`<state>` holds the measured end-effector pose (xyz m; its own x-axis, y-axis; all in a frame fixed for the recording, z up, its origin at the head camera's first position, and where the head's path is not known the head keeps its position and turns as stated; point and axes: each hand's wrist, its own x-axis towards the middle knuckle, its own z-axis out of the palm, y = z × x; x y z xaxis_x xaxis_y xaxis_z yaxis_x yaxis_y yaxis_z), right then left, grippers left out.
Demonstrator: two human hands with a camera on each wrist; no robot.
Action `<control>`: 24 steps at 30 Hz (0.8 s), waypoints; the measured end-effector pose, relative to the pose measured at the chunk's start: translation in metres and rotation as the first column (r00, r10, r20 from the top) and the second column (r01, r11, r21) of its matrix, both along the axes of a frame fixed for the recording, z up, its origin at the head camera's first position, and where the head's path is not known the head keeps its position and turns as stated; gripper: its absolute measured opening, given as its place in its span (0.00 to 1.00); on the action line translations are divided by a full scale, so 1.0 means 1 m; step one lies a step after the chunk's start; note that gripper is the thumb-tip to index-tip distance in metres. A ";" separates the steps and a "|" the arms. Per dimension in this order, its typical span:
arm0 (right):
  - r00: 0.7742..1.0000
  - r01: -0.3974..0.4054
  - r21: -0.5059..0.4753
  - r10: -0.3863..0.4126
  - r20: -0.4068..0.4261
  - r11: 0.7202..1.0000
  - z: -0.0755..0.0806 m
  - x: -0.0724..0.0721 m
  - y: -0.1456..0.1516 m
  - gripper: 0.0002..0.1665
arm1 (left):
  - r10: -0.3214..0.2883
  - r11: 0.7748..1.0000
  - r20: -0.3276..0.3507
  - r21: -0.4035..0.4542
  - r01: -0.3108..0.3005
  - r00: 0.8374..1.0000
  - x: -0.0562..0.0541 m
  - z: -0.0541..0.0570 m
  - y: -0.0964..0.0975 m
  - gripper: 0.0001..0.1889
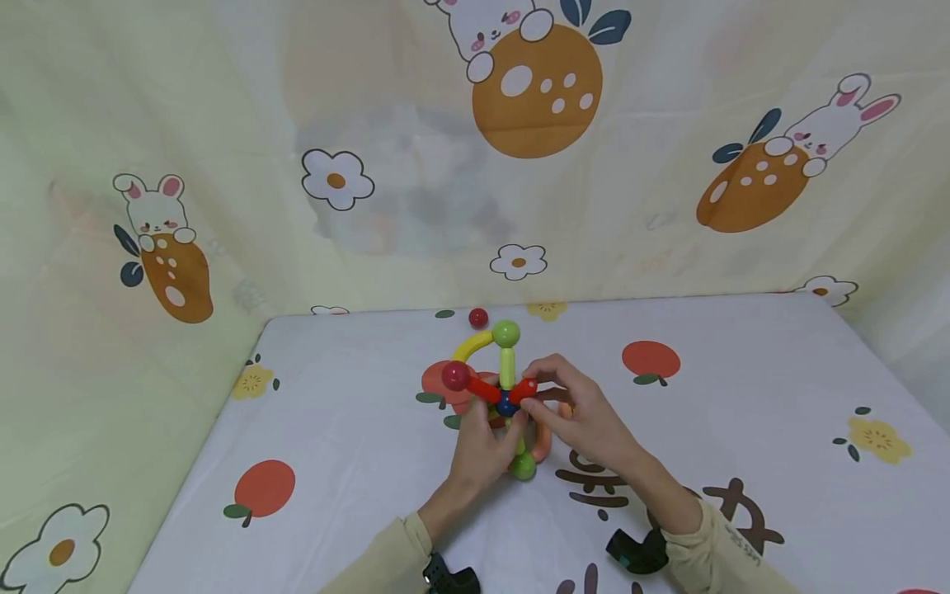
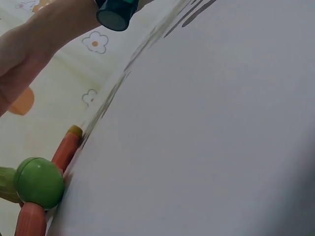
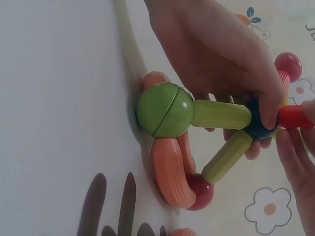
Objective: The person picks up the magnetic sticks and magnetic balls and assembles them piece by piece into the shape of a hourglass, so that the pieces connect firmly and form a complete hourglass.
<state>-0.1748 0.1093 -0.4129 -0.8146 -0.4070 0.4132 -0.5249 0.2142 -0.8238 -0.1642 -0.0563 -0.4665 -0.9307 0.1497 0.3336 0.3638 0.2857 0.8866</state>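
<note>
A toy structure of coloured rods and balls stands on the table, between both hands. My left hand (image 1: 481, 450) grips it around the blue ball (image 1: 507, 403), the thumb lying on that ball in the right wrist view. From the right, my right hand (image 1: 582, 412) pinches a short red rod (image 1: 524, 389) whose inner end is at the blue ball. Another red rod (image 1: 484, 389) runs left to a dark red ball (image 1: 456, 376). A yellow-green rod (image 1: 507, 369) reaches a green ball (image 1: 506, 333), with a curved yellow rod (image 1: 472, 344) beside it. Low down, a green ball (image 3: 165, 109) joins orange curved rods (image 3: 170, 172).
A red ball (image 1: 478, 318) is near the table's back edge, behind the structure. The white tablecloth (image 1: 356, 495) carries printed fruit and lettering. A patterned curtain (image 1: 245, 99) rises behind the table. Dark wrist cameras (image 1: 638, 551) sit at both sleeves.
</note>
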 end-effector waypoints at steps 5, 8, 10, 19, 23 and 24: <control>1.000 -0.008 0.005 0.008 0.006 1.000 0.000 0.000 0.000 0.21 | 0.003 1.000 -0.012 -0.011 -0.003 1.000 -0.001 -0.001 -0.001 0.26; 1.000 -0.002 0.016 0.002 0.010 1.000 0.000 0.000 -0.001 0.22 | -0.005 1.000 0.001 -0.006 0.005 1.000 -0.001 -0.001 -0.001 0.27; 1.000 0.006 0.021 -0.006 0.014 1.000 -0.001 0.000 -0.001 0.22 | -0.013 1.000 0.017 0.014 0.013 1.000 -0.001 -0.001 0.000 0.27; 1.000 -0.020 0.013 0.020 0.019 1.000 0.001 -0.004 -0.007 0.20 | -0.013 0.999 -0.010 0.042 0.014 1.000 -0.002 0.000 0.000 0.27; 0.999 -0.014 0.023 0.013 0.032 1.000 0.000 -0.004 -0.007 0.20 | -0.022 0.999 -0.015 0.041 0.022 1.000 -0.003 -0.002 -0.001 0.27; 0.999 -0.011 0.026 0.010 0.038 1.000 -0.001 -0.004 -0.007 0.20 | -0.025 0.999 -0.016 0.044 0.026 1.000 -0.003 -0.002 -0.001 0.27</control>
